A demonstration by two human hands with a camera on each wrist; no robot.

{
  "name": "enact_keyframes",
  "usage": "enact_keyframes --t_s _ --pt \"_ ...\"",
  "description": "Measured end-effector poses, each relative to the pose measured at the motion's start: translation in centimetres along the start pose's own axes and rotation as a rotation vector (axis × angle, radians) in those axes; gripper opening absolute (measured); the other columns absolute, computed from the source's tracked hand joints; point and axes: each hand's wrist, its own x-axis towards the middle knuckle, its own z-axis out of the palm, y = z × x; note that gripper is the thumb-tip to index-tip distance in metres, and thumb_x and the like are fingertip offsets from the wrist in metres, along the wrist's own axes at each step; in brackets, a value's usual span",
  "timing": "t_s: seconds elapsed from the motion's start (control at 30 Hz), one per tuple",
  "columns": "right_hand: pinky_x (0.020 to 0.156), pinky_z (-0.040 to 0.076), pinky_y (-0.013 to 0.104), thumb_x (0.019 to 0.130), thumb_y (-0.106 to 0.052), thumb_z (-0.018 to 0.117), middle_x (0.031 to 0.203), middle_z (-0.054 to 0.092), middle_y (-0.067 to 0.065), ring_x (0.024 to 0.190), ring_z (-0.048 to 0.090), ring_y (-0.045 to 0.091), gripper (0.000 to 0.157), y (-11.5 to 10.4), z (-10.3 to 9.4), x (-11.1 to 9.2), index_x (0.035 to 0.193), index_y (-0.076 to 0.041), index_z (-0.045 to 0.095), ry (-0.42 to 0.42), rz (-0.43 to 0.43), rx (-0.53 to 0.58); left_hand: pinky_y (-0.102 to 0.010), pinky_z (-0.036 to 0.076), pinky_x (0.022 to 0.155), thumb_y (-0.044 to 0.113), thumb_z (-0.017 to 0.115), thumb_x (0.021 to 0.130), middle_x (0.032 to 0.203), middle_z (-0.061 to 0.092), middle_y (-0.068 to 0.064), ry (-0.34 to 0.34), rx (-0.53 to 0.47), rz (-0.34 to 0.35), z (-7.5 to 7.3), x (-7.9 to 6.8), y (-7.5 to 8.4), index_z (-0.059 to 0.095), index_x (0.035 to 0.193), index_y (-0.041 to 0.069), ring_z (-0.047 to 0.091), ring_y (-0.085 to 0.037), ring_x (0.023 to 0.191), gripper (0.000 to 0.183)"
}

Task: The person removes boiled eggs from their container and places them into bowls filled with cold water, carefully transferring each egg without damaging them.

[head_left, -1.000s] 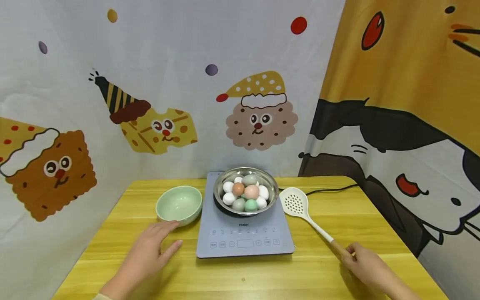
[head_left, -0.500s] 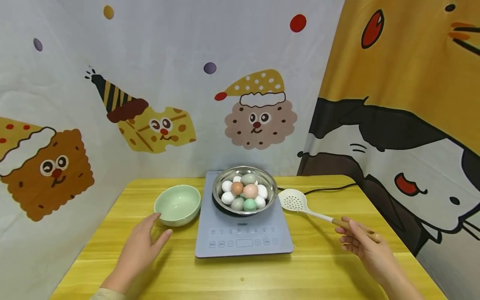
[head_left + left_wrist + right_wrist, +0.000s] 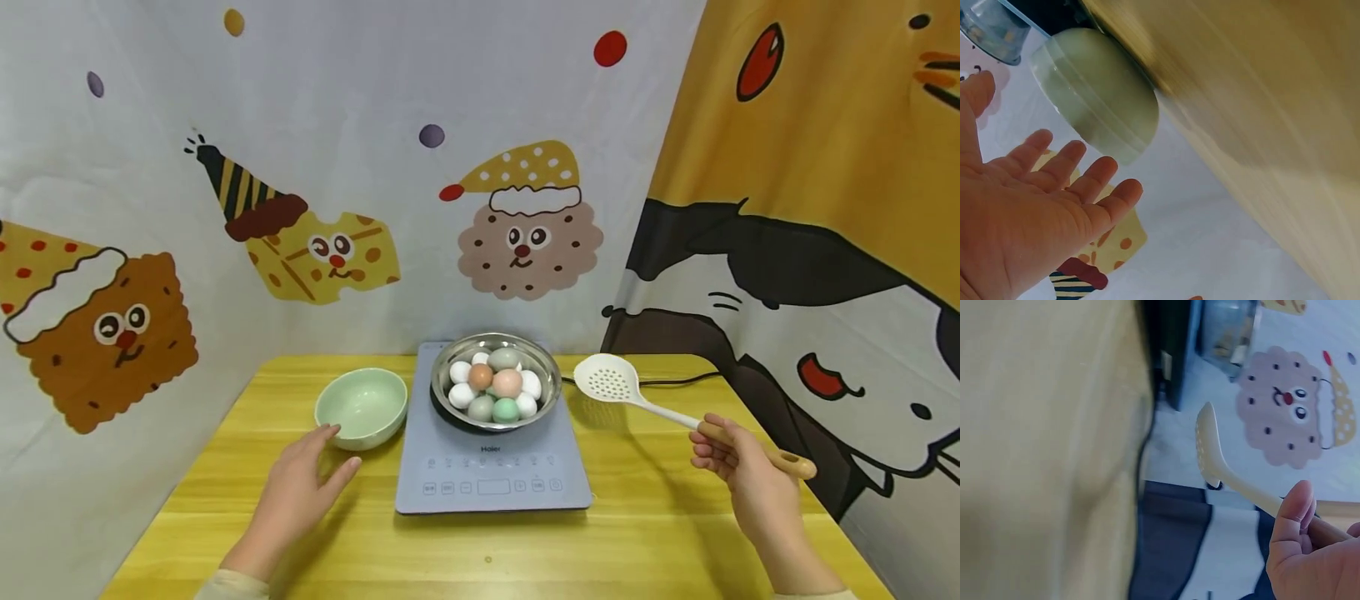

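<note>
A: ok so what's being held, going by the head cam?

B: A white perforated skimmer with a wooden handle (image 3: 667, 413). Its head is held up at 3 o'clock from the round shiny steel basin (image 3: 536, 360), clear of the yellow wooden table (image 3: 450, 550). The handle is pinched between thumb and curled fingers of the right hand (image 3: 765, 487).

A: and the left hand (image 3: 296, 492)?

B: Nothing's gripped there. Fingers are loosely stretched, thumb apart, at 7 o'clock of the round pale green bowl (image 3: 362, 417). Can't be told whether it's touched.

A: basin?

B: Filled with white, brown, grey and green eggs (image 3: 506, 383), parked on the 12 o'clock end of a flat blue-grey induction cooker (image 3: 491, 467).
</note>
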Motion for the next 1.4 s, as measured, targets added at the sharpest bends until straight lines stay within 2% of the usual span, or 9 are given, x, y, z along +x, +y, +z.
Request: enact_keyframes --t_s 0.17,0.27,0.43,0.6,0.73,0.87,1.0,1.2,1.4 --pt "0.076 0.065 0.025 0.112 -0.033 0.057 0.1 0.082 0.0 0.09 0.077 0.01 0.028 -2.2 0.8 -0.1 0.118 -0.017 0.08 -0.065 -0.098 -0.032 -0.077 0.04 0.112 0.042 0.074 0.102 0.155 0.054 -0.032 0.012 0.009 0.015 0.2 0.3 0.3 0.056 0.15 -0.001 0.052 -0.058 0.139 0.067" --pt "0.076 0.065 0.025 0.113 -0.031 0.056 0.101 0.082 0.002 0.089 0.077 0.011 0.032 -3.1 1.8 0.1 0.123 -0.011 0.079 -0.113 -0.169 -0.076 -0.078 0.039 0.112 0.041 0.073 0.102 0.155 0.052 -0.035 0.014 0.037 -0.017 0.2 0.6 0.1 0.056 0.149 -0.004 0.051 -0.06 0.139 0.067" --pt "0.075 0.064 0.024 0.114 -0.026 0.055 0.101 0.082 0.003 0.085 0.076 0.012 0.036 -4.4 4.3 0.5 0.128 0.0 0.074 -0.177 -0.311 -0.235 -0.08 0.037 0.111 0.047 0.07 0.103 0.154 0.052 -0.037 0.015 0.093 -0.094 -0.1 1.5 -0.7 0.055 0.147 -0.007 0.05 -0.06 0.139 0.071" --pt "0.071 0.064 0.024 0.113 -0.016 0.055 0.1 0.083 -0.001 0.079 0.076 0.008 0.033 -5.0 7.0 1.0 0.126 0.008 0.073 -0.231 -0.523 -0.48 -0.084 0.031 0.11 0.054 0.064 0.104 0.152 0.056 -0.034 -0.038 0.088 -0.161 -0.4 2.6 -1.7 0.054 0.149 -0.004 0.052 -0.059 0.139 0.074" --pt "0.071 0.064 0.021 0.108 0.004 0.056 0.101 0.083 -0.009 0.077 0.076 0.004 0.024 -4.7 8.2 1.2 0.122 0.014 0.073 -0.316 -0.716 -0.576 -0.085 0.029 0.109 0.054 0.064 0.104 0.15 0.059 -0.033 -0.099 0.078 -0.191 -0.4 3.0 -2.4 0.053 0.152 -0.003 0.053 -0.059 0.138 0.075" --pt "0.072 0.063 0.018 0.102 0.014 0.058 0.105 0.08 -0.018 0.08 0.075 -0.001 0.024 -4.4 8.4 1.1 0.12 0.013 0.074 -0.361 -0.814 -0.605 -0.086 0.027 0.11 0.055 0.064 0.104 0.149 0.059 -0.032 -0.126 0.059 -0.211 -0.3 3.3 -2.6 0.052 0.153 -0.003 0.053 -0.059 0.138 0.077" --pt "0.073 0.062 0.017 0.099 0.018 0.058 0.109 0.08 -0.019 0.082 0.075 -0.002 0.028 -4.4 7.8 0.9 0.122 0.013 0.074 -0.391 -0.871 -0.63 -0.086 0.026 0.111 0.055 0.063 0.104 0.149 0.06 -0.033 -0.136 0.048 -0.227 -0.3 3.5 -2.7 0.051 0.153 -0.004 0.054 -0.058 0.138 0.077" --pt "0.075 0.063 0.018 0.095 0.022 0.06 0.112 0.082 -0.011 0.086 0.077 0.0 0.035 -4.8 7.1 0.8 0.125 0.011 0.073 -0.464 -0.884 -0.65 -0.085 0.026 0.113 0.054 0.064 0.105 0.144 0.063 -0.033 -0.14 0.048 -0.232 -0.6 3.7 -2.7 0.051 0.153 -0.005 0.057 -0.058 0.135 0.077" --pt "0.079 0.062 0.016 0.09 0.027 0.059 0.114 0.083 -0.002 0.091 0.077 -0.001 0.038 -4.5 8.3 1.4 0.123 0.015 0.072 -0.586 -0.981 -0.543 -0.084 0.028 0.113 0.056 0.064 0.104 0.14 0.066 -0.033 -0.144 0.054 -0.236 -0.7 3.9 -2.5 0.051 0.153 -0.005 0.06 -0.057 0.132 0.079"
